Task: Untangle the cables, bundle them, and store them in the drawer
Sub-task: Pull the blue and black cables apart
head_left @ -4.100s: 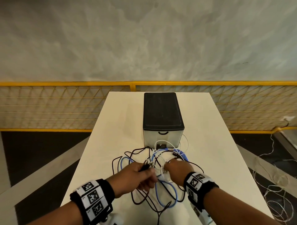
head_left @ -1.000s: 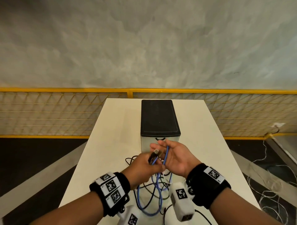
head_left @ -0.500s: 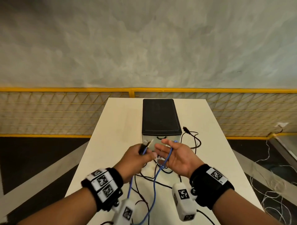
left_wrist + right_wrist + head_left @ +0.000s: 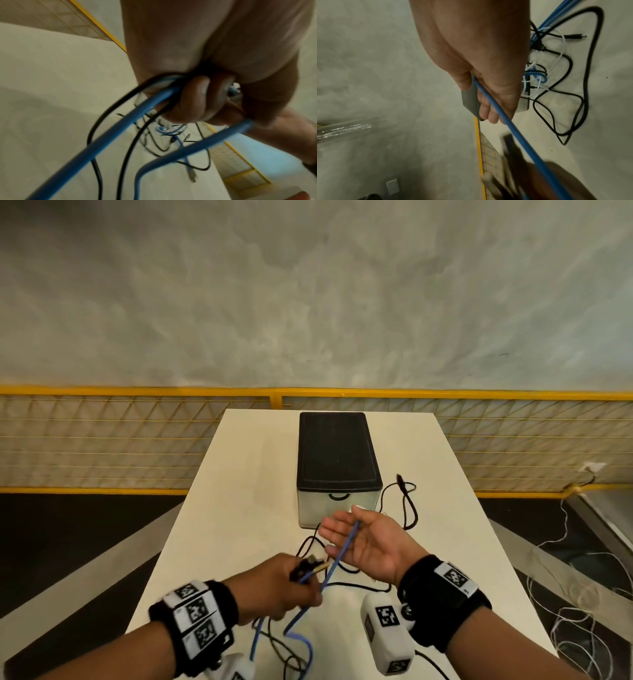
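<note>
My left hand (image 4: 298, 587) grips a blue cable (image 4: 339, 556) and a black cable together, their plug ends (image 4: 310, 565) sticking out above the fist. In the left wrist view my fingers (image 4: 197, 102) curl round both the blue cable (image 4: 120, 129) and the black cable (image 4: 106, 112). My right hand (image 4: 346, 537) is held palm up with straight fingers, and the blue cable (image 4: 505, 121) runs across the palm. Below my hands a tangle of black, white and blue cables (image 4: 539, 75) lies on the table. The drawer box (image 4: 337, 453), with a black top and silver front, stands shut behind my hands.
A loose black cable (image 4: 407, 501) lies on the white table (image 4: 246, 508) just right of the box. A yellow mesh fence (image 4: 102, 440) runs behind the table's far edge. Thin white wires (image 4: 565, 611) trail on the floor at the right.
My left hand has dropped lower and closer to me, drawing the blue cable across my right palm. My right hand has stayed in front of the box, palm up.
</note>
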{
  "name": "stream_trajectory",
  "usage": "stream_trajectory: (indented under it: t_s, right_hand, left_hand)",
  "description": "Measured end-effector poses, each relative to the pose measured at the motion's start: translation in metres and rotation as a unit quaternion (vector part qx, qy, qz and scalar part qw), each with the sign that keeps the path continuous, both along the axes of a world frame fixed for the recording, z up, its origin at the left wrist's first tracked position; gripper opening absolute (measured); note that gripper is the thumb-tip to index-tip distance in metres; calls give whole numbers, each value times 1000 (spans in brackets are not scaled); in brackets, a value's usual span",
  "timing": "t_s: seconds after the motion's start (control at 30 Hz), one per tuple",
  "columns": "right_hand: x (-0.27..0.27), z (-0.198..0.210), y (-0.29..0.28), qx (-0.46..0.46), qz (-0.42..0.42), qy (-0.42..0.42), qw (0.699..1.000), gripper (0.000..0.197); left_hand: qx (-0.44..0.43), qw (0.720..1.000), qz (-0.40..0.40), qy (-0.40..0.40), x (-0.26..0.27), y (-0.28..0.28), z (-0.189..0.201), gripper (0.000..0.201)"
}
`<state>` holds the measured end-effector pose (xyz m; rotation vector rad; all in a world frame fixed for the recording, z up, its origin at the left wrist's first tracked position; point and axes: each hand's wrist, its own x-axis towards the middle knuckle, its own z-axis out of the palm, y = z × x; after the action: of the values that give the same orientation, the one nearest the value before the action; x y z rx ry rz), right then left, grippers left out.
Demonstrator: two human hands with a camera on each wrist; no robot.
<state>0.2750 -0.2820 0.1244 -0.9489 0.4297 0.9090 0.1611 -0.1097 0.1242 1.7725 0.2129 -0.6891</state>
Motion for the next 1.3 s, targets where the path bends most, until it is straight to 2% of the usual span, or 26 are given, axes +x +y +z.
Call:
stream_trajectory:
  t_s: [0.1,0.17,0.23,0.27,0.3,0.37,0.43,0.47,0.6,0.7,0.83,0.9,1.03,1.2,1.3]
  right_hand:
    - [-2,-9,5,-7,-10,19,1000,37]
    - [-2,-15,5,-17,-27,27,999,34]
    - [2,-17,-1,-21,-55,20,998,29]
    - [5,-18,-5,-22,-67,16,997,27]
    - [7,-17,-8,-25,-72,12,997,26]
    - [6,-14,-10,-33,-48,2,998,28]
    - [0,-15,-8,-42,-6,-2,999,28]
    - [-4,-16,-5,-46,10,-6,999,29]
    - [-10,-14,5,-36,27,-23,999,34]
    - [-10,-7,4,-16,18,-18,1000,37]
    - [-2,-3,-5,-25,-9,-36,999,26]
    - [-2,-1,-4,-32,9,-45,998,26]
    - [-7,-2,5,-25,32,-24,999,40]
    - [-12,-1,11,-20,41,-2,999,41]
    - [-11,2,12,-22,45,-6,999,40]
  left_hand:
    - [-5,996,-60,62,-17,20,3,11]
    - [22,987,-131,91,-24,29,11,10]
    - [63,970,-211,99,-31,34,18,9]
    - [76,968,-219,94,-33,36,20,10]
    - [78,974,-197,79,-32,38,20,13]
    - [43,997,-46,41,-23,37,18,20]
    - [-4,994,105,-25,-3,27,19,18]
    - [-11,989,136,-60,7,18,21,17]
    - [9,979,142,-149,37,-27,15,13]
    - [14,977,151,-148,44,-42,2,15]
    - [15,980,115,-163,38,-52,0,20]
    - [-16,975,144,-167,34,-56,5,20]
    - [-57,972,188,-130,37,-53,9,25]
    - [-29,984,158,-76,32,-47,16,22]
    - [-18,993,108,-45,31,-44,19,13]
